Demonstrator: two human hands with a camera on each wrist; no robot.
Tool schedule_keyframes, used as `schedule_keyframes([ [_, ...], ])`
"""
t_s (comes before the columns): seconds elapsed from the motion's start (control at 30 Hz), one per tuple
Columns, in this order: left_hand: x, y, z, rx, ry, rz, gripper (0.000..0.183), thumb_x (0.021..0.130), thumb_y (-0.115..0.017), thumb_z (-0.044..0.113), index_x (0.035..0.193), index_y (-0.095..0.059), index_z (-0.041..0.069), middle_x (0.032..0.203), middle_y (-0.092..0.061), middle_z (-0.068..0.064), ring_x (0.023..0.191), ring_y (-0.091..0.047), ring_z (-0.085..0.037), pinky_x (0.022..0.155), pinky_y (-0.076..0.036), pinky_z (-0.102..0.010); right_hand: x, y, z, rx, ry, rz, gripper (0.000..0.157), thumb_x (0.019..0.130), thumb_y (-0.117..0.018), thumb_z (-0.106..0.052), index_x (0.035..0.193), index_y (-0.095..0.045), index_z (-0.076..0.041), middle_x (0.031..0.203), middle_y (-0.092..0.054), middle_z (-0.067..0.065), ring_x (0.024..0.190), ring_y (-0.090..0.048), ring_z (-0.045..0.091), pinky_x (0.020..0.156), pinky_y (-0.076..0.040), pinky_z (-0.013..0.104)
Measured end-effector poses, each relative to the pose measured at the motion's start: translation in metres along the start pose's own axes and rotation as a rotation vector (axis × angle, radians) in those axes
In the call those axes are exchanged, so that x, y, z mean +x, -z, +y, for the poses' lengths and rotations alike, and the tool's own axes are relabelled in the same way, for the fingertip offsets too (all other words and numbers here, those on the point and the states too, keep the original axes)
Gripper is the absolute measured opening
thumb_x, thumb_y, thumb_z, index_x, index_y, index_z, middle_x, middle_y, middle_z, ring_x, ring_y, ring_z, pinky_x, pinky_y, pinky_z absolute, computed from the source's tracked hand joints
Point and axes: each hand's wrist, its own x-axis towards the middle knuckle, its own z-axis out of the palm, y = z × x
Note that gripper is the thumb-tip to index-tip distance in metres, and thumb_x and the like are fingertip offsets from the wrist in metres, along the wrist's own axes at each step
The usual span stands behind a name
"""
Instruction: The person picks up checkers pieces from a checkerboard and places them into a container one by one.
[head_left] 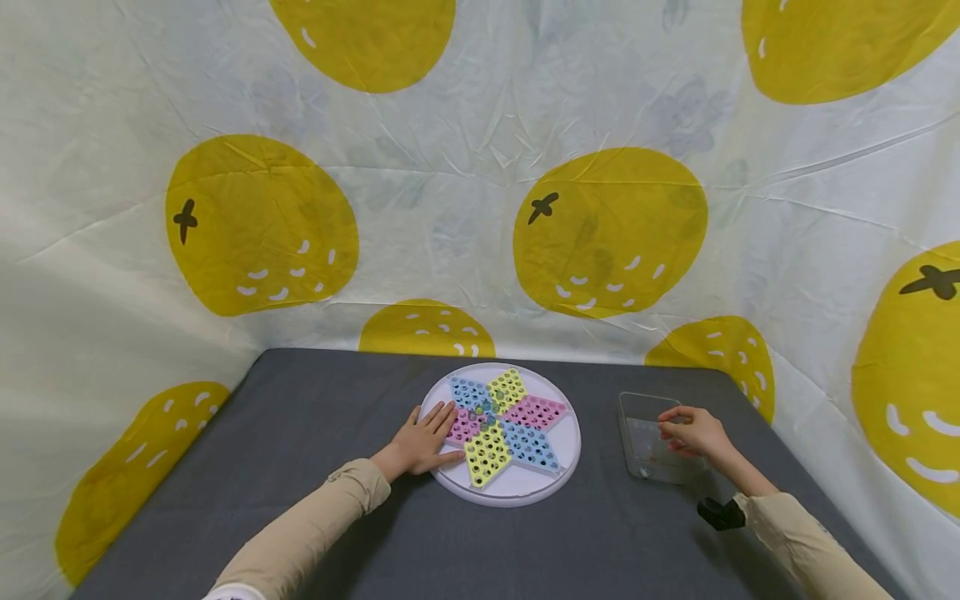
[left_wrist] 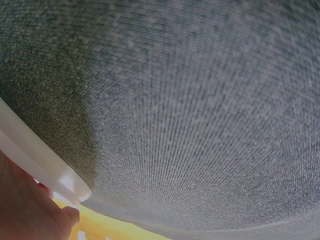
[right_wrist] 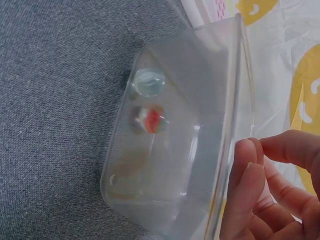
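One spread left hand point(head_left: 422, 443) could, pressing unevenly, tilt the game board point(head_left: 564, 433), scattering marbles point(head_left: 484, 419); right hand point(head_left: 694, 432): fingertips meet, any grasp indiscernible.

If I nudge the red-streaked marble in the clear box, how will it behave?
The red-streaked marble looks round, so it will probably roll. Its glassy shine suggests a slippery grip. The walls of the clear box should likely contain it.

Clear box point(right_wrist: 170, 167) seen in smooth glossy plastic, marbles point(right_wrist: 149, 82) seen as shiny glass, round board point(head_left: 528, 483) moulded in smooth white plastic, table covered in matt, woven-textured grey cloth point(left_wrist: 200, 125), walls hung with creased, smooth sheeting point(head_left: 442, 237), sleeves point(head_left: 311, 525) made of matt cloth.
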Motion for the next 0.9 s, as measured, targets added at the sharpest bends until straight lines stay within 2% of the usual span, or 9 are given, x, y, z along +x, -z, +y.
schedule_keyframes([
  [0.5, -0.001, 0.002, 0.0, -0.016, -0.01, 0.005, 0.08, 0.086, -0.031, 0.064, 0.144, -0.016, 0.01, 0.151, -0.012, -0.004, 0.139, -0.013, -0.022, 0.108, -0.015, -0.051, -0.003, -0.001, -0.01, 0.009, 0.034, -0.028, 0.039, 0.088, -0.054, -0.023, 0.113, -0.053, 0.007, 0.09, -0.067, 0.017, 0.068, -0.065, 0.02, 0.057, -0.051, 0.034],
  [0.9, -0.003, 0.004, 0.002, -0.01, -0.014, 0.006, 0.08, 0.086, -0.031, 0.063, 0.144, -0.017, 0.009, 0.151, -0.014, -0.006, 0.139, -0.015, -0.023, 0.107, -0.015, -0.052, -0.002, -0.012, -0.029, 0.014, 0.073, -0.032, 0.039, 0.088, -0.055, -0.024, 0.113, -0.053, 0.006, 0.084, -0.067, 0.013, 0.065, -0.064, 0.017, 0.056, -0.051, 0.032],
])
